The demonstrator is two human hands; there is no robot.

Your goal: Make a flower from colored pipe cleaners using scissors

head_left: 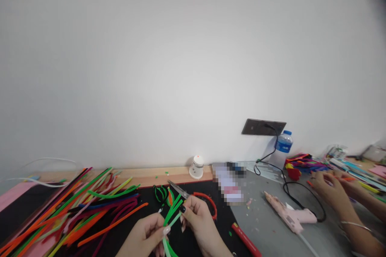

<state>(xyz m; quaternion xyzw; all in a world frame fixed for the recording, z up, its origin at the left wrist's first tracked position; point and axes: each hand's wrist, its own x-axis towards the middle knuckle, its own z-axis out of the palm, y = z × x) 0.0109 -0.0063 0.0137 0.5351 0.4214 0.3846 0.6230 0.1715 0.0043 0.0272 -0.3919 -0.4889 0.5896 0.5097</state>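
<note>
My left hand [147, 233] pinches a bundle of green pipe cleaners [172, 211] near their lower part, fingers closed round them. My right hand [197, 221] is closed round red-handled scissors [193, 196]; the blades point up-left and touch the tips of the green pipe cleaners. Both hands hover over a black mat [120, 237] at the bottom middle of the view.
Several loose pipe cleaners [72, 209] in many colours lie left. A small white cup [196, 167] lies by the wall. A pink glue gun [289, 215] with black cord, a water bottle [282, 144] and another person's hands [328, 186] are right.
</note>
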